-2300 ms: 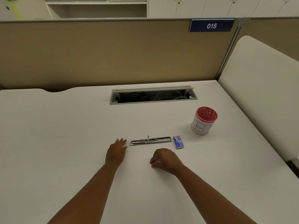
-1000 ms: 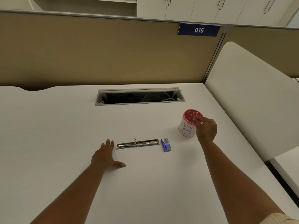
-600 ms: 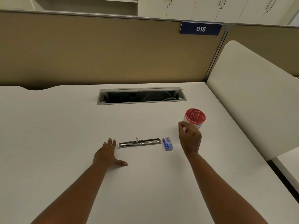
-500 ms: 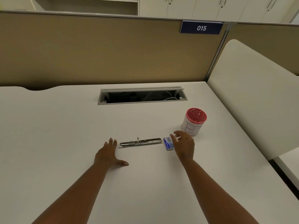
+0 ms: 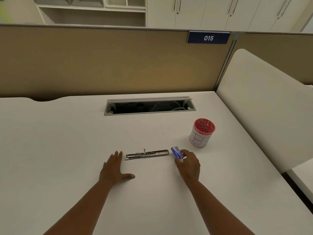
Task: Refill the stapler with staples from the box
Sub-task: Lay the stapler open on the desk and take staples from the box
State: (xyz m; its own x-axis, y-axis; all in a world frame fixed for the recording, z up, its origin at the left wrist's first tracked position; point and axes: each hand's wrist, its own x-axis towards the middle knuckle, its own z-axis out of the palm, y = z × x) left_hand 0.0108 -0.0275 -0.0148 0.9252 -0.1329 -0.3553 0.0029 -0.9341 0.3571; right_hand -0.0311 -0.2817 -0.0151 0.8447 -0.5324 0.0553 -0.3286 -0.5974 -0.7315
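Note:
A silver stapler [image 5: 147, 154] lies opened out flat on the white desk [image 5: 50, 150], its length running left to right. Just right of its end sits a small blue staple box [image 5: 176, 151]. My right hand [image 5: 188, 165] has its fingers closed around the near end of the box, which looks slightly tilted. My left hand [image 5: 115, 168] rests flat on the desk, fingers spread, just left of the stapler and not touching it.
A white cup with a red perforated rim [image 5: 202, 133] stands to the right, behind the box. An open cable tray slot [image 5: 149, 106] is set into the desk further back. A tan partition [image 5: 101, 61] and a cream side panel [image 5: 262, 106] border the desk.
My right hand came back from the red-rimmed cup, moved left and down, and closed on the blue staple box. My left hand stayed flat beside the stapler.

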